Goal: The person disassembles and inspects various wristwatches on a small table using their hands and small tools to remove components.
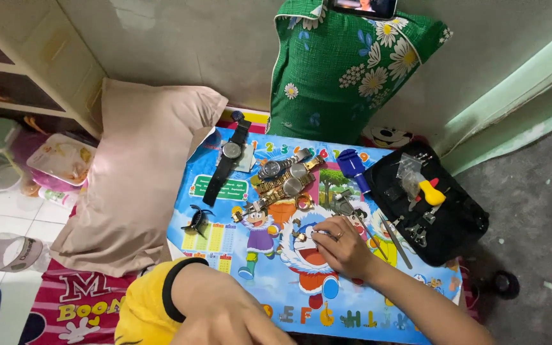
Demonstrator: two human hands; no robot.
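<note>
My right hand (345, 248) rests on a colourful cartoon mat (269, 281), fingers curled and pinched on a small silvery metal piece (318, 234); a tiny gold part (299, 236) lies just left of it. Beyond the hand lie several metal-band watches (285, 176) and a black-strap watch (228, 163). My left hand is out of view; only the bare arm (225, 306) and a yellow sleeve with a black cuff (151, 303) show at the bottom.
A blue-handled tool (352, 167), thin metal tools (388, 239) and an open black tool case (445, 220) holding a yellow-handled tool (430, 191) lie to the right. A black hair clip (196, 220) sits left. A beige pillow (138, 185) and a green flowered pillow (346, 70) border the mat.
</note>
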